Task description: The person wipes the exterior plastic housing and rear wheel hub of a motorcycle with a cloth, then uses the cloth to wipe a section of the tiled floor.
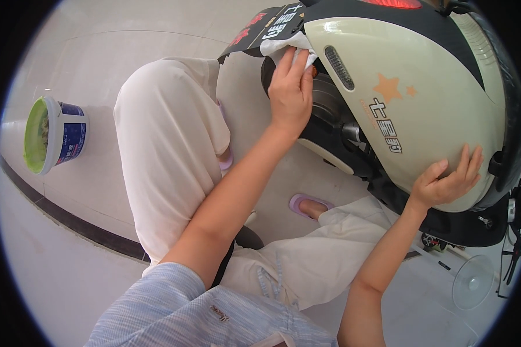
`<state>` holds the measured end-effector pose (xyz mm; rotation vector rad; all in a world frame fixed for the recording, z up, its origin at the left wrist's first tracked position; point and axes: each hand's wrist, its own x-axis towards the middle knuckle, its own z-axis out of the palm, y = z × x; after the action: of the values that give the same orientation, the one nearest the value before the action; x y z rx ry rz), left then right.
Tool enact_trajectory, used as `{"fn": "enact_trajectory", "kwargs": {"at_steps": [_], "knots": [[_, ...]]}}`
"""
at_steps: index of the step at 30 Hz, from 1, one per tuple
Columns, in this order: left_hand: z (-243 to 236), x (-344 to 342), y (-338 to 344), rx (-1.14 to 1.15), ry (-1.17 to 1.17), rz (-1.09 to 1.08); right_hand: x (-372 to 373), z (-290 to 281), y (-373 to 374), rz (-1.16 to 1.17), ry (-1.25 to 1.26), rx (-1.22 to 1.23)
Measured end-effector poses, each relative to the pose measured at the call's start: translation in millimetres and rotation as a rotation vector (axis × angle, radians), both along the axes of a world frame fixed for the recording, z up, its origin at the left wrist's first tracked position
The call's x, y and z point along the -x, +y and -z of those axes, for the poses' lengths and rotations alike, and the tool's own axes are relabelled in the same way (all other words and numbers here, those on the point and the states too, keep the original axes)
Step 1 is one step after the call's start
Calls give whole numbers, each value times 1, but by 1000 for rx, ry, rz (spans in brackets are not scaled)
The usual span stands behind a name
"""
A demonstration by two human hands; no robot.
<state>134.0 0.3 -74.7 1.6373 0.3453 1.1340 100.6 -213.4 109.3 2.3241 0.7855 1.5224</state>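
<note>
At the left edge of the frame a white bucket (57, 135) stands on the tiled floor (98, 52). In the upper middle, the left hand (291, 88) presses a white cloth (292, 45), fingers flat over it, against the scooter's rear wheel area. At right, the right hand (447, 180) lies spread open on the cream scooter body (411, 115).

A white tub (55, 135) with a dark blue label (74, 139) stood at nine o'clock; a black plate (263, 30) with red and white characters sat at twelve.
</note>
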Motion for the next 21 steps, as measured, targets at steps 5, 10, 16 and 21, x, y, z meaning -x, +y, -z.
{"fn": "enact_trajectory", "kwargs": {"at_steps": [5,10,16,21], "knots": [[3,-4,9,85,95,-17,0,0,0,4,-2,8],[39,18,11,228,471,63,1,-1,0,11,-1,17],[33,15,12,76,28,217,0,-1,-2,5,-6,25],[35,-6,27,9,-25,291,-2,2,-1,5,7,22]]}}
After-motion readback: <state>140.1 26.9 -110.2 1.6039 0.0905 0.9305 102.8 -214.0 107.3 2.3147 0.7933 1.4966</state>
